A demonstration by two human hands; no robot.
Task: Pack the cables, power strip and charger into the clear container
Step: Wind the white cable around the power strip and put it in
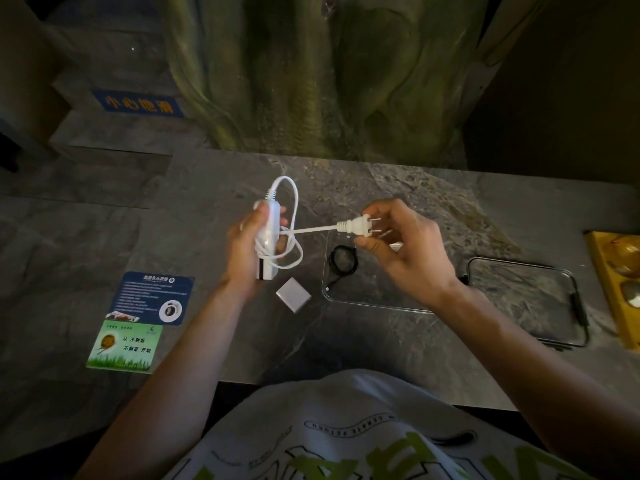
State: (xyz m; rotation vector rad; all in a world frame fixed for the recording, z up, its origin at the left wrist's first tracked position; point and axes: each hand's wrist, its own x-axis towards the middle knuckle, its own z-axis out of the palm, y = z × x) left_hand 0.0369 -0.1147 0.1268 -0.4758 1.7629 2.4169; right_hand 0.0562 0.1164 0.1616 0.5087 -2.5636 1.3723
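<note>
Both hands wind the cord: left hand wraps the power strip, right hand pinches its plug; next, the clear container.

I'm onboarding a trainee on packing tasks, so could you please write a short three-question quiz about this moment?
1. True or false: the white cube-shaped charger lies inside the clear plastic container.
2. Which hand pinches the white two-pin plug?
3. What already lies in the container? A) a coiled black cable B) the white power strip C) nothing

Key:
1. False; it lies on the grey stone table beside the container.
2. The right hand; the left hand holds the strip.
3. A
</note>
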